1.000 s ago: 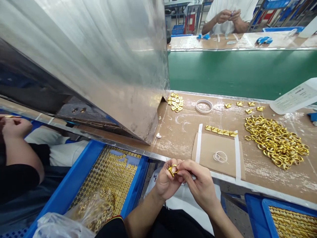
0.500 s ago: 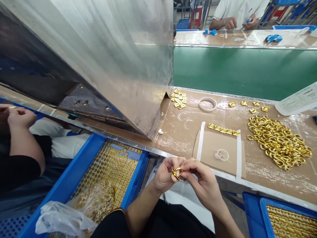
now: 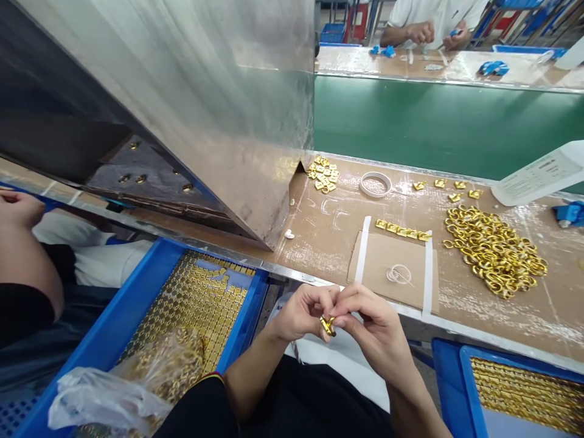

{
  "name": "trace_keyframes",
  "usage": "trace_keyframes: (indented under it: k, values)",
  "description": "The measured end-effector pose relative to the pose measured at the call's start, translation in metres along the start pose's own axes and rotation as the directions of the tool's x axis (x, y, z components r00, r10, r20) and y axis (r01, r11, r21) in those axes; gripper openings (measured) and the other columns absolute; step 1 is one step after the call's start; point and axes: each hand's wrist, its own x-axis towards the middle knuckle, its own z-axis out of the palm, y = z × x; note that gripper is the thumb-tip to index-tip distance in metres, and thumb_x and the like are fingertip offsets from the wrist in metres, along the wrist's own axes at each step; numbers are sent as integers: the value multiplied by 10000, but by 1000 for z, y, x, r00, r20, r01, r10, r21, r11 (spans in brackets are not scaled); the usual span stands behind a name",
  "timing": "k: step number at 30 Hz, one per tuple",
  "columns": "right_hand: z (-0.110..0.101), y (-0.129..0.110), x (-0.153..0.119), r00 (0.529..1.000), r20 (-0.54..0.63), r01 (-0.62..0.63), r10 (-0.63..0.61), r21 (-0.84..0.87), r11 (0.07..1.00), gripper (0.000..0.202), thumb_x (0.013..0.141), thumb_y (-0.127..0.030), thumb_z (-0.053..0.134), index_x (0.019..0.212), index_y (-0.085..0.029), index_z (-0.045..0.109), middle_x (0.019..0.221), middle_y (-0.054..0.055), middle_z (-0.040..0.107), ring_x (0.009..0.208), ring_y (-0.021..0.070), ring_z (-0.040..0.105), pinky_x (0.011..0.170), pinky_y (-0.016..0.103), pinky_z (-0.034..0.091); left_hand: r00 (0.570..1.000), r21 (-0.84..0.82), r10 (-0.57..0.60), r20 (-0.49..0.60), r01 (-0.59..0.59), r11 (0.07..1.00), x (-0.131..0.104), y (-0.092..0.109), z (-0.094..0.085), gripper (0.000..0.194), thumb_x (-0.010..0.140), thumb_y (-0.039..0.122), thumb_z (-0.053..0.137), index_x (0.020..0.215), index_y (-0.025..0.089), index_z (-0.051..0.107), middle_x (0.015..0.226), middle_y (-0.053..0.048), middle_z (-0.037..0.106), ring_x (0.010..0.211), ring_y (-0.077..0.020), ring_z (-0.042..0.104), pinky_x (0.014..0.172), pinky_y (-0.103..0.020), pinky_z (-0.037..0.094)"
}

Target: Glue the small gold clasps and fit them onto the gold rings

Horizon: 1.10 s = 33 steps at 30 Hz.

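My left hand (image 3: 302, 314) pinches a shiny gold ring (image 3: 327, 326) between thumb and fingers, just in front of the bench edge. Against the ring's near side, the closed thumb and fingertips of my right hand (image 3: 370, 320) press from the right. Fingers partly cover the ring. Beyond my hands lies a cardboard pad (image 3: 383, 261) strapped with white tape, carrying a small clear round dish (image 3: 398, 274) with a thin stick in it. A row of square gold pieces (image 3: 403, 230) lines the pad's far edge. Farther right is a heap of gold rings (image 3: 495, 249).
A big metal hood (image 3: 237, 121) rises on the left. Blue trays (image 3: 159, 261) of gold pieces stand at both sides below the bench. A tape roll (image 3: 375, 184), a tilted white bottle (image 3: 538, 173) and a green belt (image 3: 433, 125) lie beyond. Co-workers' hands (image 3: 420, 33) show at back and left.
The gold ring has turned between my fingers, so its loop shows less now. Both hands stay together on it. The whole view has shifted slightly.
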Motion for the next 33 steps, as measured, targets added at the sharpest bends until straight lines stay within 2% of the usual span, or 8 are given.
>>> trace_keyframes:
  k: [7, 11, 16, 20, 23, 28, 33]
  values:
    - [-1, -4, -6, 999, 34, 12, -10, -78, 997, 191, 968, -357, 705, 823, -245, 760, 770, 26, 666, 689, 173, 627, 678, 299, 545, 998, -20, -33, 62, 34, 999, 3, 1, 2, 567, 458, 425, 1014, 484, 159, 514, 617, 12, 560, 628, -130, 513, 577, -273, 392]
    - [-1, -3, -9, 999, 35, 21, -17, -127, 992, 165, 976, -315, 696, 841, -245, 758, 773, 24, 662, 689, 172, 624, 667, 288, 540, 998, -68, -35, 49, 38, 997, 3, 0, 5, 547, 480, 423, 1008, 482, 160, 529, 613, 19, 561, 602, -112, 500, 565, -261, 385]
    - [0, -3, -11, 999, 29, 30, -26, -146, 989, 167, 980, -303, 691, 838, -244, 757, 772, 21, 660, 693, 167, 625, 661, 272, 535, 998, -126, -43, 40, 47, 991, 1, -8, 2, 548, 437, 370, 1025, 471, 158, 520, 598, 27, 574, 584, -105, 516, 556, -249, 406]
    - [-1, 0, -10, 999, 29, -10, 13, -98, 995, 166, 957, -347, 724, 837, -243, 773, 772, 25, 668, 702, 167, 643, 653, 267, 533, 996, -182, -71, 45, 78, 980, 0, -9, 2, 536, 436, 351, 1028, 486, 149, 533, 620, 17, 605, 611, -107, 532, 575, -241, 396]
    - [-4, 3, -9, 999, 27, -37, 37, -11, 999, 154, 954, -380, 727, 889, -256, 789, 803, 29, 701, 730, 166, 669, 675, 260, 544, 995, -207, -97, 4, 96, 974, 0, -10, 3, 544, 459, 396, 1020, 498, 147, 538, 620, 12, 607, 624, -109, 538, 610, -246, 392]
    - [-5, 8, -9, 998, 10, -55, 55, 44, 997, 73, 959, -317, 731, 954, -274, 790, 856, 29, 738, 795, 171, 697, 726, 258, 556, 998, -214, -65, -25, 58, 975, 2, -12, 2, 613, 428, 480, 1013, 479, 151, 498, 566, 25, 553, 586, -100, 490, 592, -250, 336]
    - [-2, 10, -10, 999, -33, -14, 15, 15, 1000, 57, 965, -278, 721, 939, -264, 770, 832, 16, 726, 755, 157, 673, 696, 249, 535, 997, -215, -71, -23, 64, 975, 4, -10, 4, 610, 460, 479, 1007, 503, 154, 492, 583, 27, 524, 597, -103, 460, 598, -254, 312]
